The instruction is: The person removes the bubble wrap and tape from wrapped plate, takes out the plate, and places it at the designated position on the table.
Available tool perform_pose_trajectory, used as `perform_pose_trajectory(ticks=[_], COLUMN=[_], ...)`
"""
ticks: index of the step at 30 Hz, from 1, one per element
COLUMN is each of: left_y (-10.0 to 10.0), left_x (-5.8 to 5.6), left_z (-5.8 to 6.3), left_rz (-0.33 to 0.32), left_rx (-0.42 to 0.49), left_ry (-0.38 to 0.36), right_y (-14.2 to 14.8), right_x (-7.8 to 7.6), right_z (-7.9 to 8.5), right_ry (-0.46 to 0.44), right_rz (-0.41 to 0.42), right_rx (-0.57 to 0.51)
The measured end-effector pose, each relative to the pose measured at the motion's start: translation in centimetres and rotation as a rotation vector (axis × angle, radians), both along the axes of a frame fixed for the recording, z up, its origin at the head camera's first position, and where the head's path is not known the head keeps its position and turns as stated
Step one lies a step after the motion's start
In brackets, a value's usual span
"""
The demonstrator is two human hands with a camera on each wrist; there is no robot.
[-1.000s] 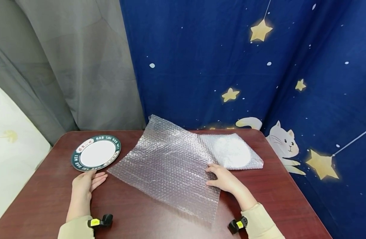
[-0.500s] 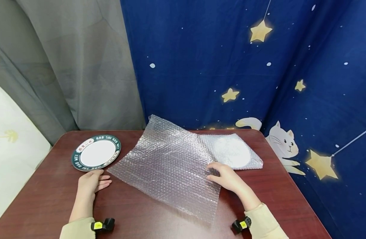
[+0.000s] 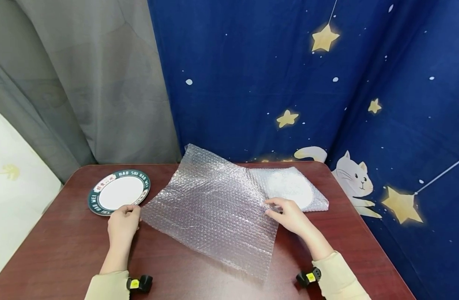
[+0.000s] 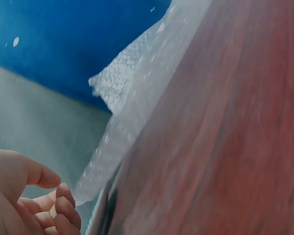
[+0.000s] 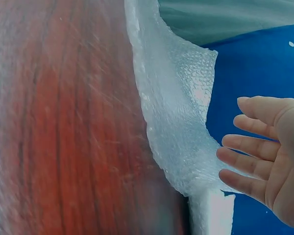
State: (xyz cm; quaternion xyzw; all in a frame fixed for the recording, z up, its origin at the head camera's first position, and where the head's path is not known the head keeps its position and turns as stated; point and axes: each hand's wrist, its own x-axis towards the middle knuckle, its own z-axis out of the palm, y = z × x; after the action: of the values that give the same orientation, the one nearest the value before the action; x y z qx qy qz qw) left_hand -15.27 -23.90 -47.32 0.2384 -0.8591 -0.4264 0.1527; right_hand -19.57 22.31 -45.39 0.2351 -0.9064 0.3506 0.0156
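A sheet of clear bubble wrap [image 3: 214, 208] lies spread across the middle of the table. At its left corner, my left hand [image 3: 121, 227] pinches the wrap between thumb and curled fingers; the left wrist view shows the wrap's tip [image 4: 85, 193] meeting the fingertips. A round plate [image 3: 121, 192] with a white centre and dark green lettered rim lies just beyond this hand, its near edge partly covered. Over the sheet's right edge is my right hand [image 3: 291, 216], fingers spread and relaxed, with nothing gripped in the right wrist view.
A flat bubble-wrapped package [image 3: 293, 189] with a white round shape inside lies at the back right, partly under the sheet. Behind the reddish-brown table [image 3: 192, 275] hang a grey curtain [image 3: 132, 83] and a blue starry curtain [image 3: 244, 83].
My left hand has moved right from below the plate to the bubble wrap's left corner, and its fingers have curled. The right hand has shifted slightly right. The plate stays put.
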Motion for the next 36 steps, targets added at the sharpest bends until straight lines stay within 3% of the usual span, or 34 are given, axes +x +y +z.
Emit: perform_pose_trajectory(ticks=[9,16,26,36], left_y=[2.3,4.6,9.1,13.9], left_x=[-0.5,-0.8,-1.3,-1.0], left_z=[1.2,2.1,2.6,3.4], left_rz=[-0.067,-0.183,-0.450,-0.598], left_rx=[-0.075,-0.020,0.065,0.193], left_ry=[0.096,0.109,0.082,0.084], right_y=[0.9,1.9,3.6,5.2], right_x=[-0.2,-0.6,-1.4,-2.1], right_z=[0.4,0.8,1.3,1.1], right_ry=[0.016,0.040,0.065,0.071], right_rz=[-0.024,-0.059,-0.103,-0.176], right_rx=[-0.005,0.005,0.011,0.023])
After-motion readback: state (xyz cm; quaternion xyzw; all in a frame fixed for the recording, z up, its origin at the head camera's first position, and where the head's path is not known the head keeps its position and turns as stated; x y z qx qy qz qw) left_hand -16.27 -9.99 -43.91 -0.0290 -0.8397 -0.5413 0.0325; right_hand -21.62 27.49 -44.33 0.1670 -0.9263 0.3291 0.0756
